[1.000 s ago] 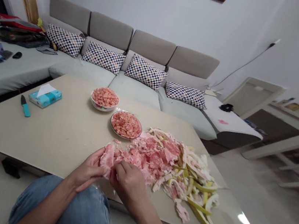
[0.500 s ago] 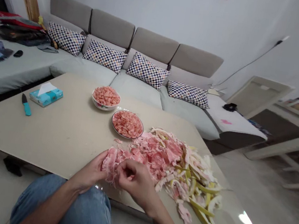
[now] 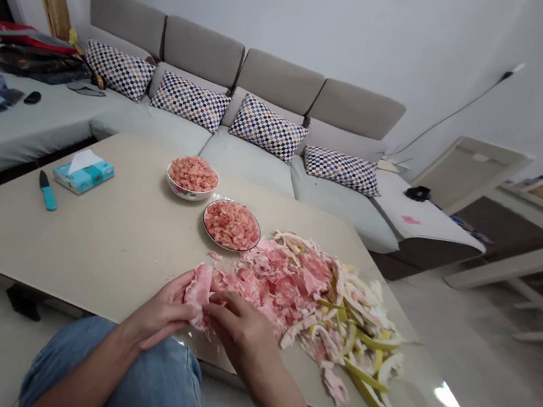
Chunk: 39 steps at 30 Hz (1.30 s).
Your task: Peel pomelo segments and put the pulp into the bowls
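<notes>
My left hand (image 3: 162, 313) holds a pink pomelo segment (image 3: 198, 291) upright between thumb and fingers, above the table's near edge. My right hand (image 3: 240, 334) is closed, its thumb and fingertips pinching at the right side of the same segment; exactly what lies between those fingertips is hidden. Right behind the hands spreads a heap of pink pomelo membranes (image 3: 281, 279). It runs into white and yellow-green pomelo rind (image 3: 373, 379) at the right. A plate of peeled pomelo flesh (image 3: 231, 226) stands beyond the hands, and a bowl of the same flesh (image 3: 193, 176) is farther back.
The beige table (image 3: 109, 241) carries a blue tissue pack (image 3: 84, 175) and a knife with a turquoise handle (image 3: 49, 196) at the left. A grey sofa (image 3: 252, 157) with checkered cushions (image 3: 269, 128) lines the far side. My knee (image 3: 116, 370) is under the near edge.
My right hand has moved from slightly apart to the segment's right side, its fingers now on it. The segment has turned in my left hand and shows more of its pink face.
</notes>
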{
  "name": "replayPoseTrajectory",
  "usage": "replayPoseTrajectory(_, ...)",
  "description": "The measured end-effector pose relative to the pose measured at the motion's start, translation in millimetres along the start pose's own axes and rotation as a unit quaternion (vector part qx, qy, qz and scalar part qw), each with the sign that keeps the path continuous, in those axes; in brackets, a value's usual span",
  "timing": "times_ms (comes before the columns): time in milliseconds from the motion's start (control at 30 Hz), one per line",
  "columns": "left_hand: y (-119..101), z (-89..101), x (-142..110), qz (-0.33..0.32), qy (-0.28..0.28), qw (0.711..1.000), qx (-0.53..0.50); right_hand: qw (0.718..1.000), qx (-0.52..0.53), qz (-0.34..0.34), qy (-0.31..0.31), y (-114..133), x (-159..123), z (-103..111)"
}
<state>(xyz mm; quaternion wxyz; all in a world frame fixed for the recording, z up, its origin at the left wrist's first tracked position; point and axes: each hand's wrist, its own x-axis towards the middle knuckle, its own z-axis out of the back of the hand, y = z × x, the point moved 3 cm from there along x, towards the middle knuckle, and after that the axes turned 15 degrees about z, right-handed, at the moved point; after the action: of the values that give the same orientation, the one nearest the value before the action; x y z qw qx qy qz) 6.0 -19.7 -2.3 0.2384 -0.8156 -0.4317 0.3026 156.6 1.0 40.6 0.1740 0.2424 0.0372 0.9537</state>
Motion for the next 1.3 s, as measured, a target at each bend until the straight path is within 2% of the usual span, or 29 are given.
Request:
replayPoseTrajectory(133,0,-1.8,-1,0.022,0.024,0.999,0.002,0.996,-0.077,0.047,0.025,2,1,-4)
replayPoseTrajectory(300,3,-2.8,-2,0.041,0.030,0.998,0.021,0.995,-0.074,0.017,0.065,4,-1,-6)
replayPoseTrajectory(367,5,-2.6,-1,0.041,0.024,0.998,0.034,0.997,-0.054,0.001,0.048,5,0,-4)
replayPoseTrajectory(600,7,-5.5,3,-0.003,0.043,0.998,0.044,0.993,0.057,-0.060,-0.083,-2,12,13)
replayPoseTrajectory(767,5,-2.4,0,0.008,0.018,0.999,0.027,0.973,0.021,-0.163,-0.160,-21,-6,22)
replayPoseTrajectory(867,4,-1.2,-1,0.026,-0.005,1.000,0.016,0.969,0.000,-0.198,-0.147,-34,-26,17)
replayPoseTrajectory(1000,1,-2.4,-2,0.032,-0.016,0.999,0.012,0.972,0.060,-0.200,-0.107,-41,-45,3)
replayPoseTrajectory(1200,-3,-1.1,-2,0.006,-0.034,0.999,0.005,0.954,0.115,-0.253,-0.112,-23,-45,-6)
replayPoseTrajectory(1300,-4,-1.3,-2,-0.014,-0.032,0.999,-0.002,0.945,0.157,-0.244,-0.150,-7,-35,-7)
